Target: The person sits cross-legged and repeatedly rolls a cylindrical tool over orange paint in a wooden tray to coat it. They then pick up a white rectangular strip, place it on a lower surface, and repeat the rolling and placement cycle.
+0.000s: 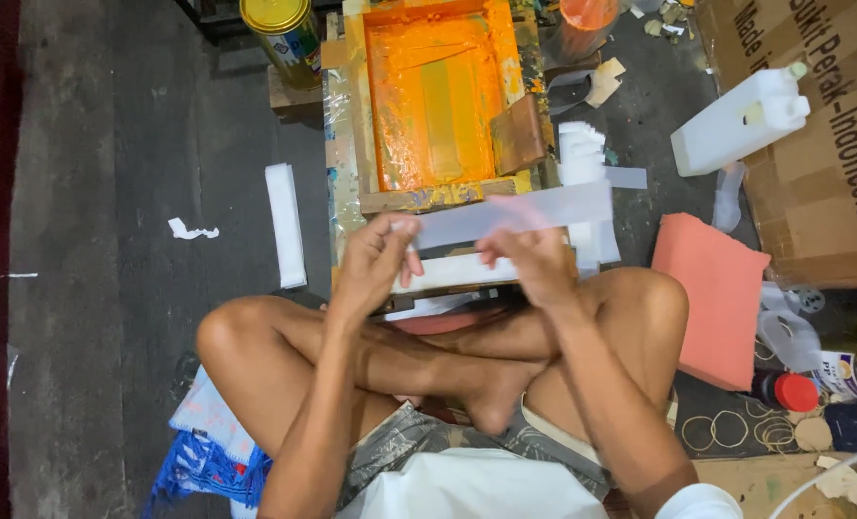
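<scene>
I sit cross-legged on the floor. My left hand (375,261) and my right hand (529,258) both hold a long translucent white plastic strip (534,210) that stretches out to the right above my knees. Just beyond the hands lies a wooden screen-printing frame (428,197) smeared with orange ink, with a brown squeegee (517,135) resting in its right side. A stack of white strips (457,272) lies under my hands.
A white strip bundle (285,224) lies on the floor at left. A yellow-lidded can (284,34) stands at the back. A white jerrycan (741,120) leans on a cardboard box (822,173). An orange-pink pad (717,288), red-capped bottle (784,389) and rubber bands (726,430) are at right.
</scene>
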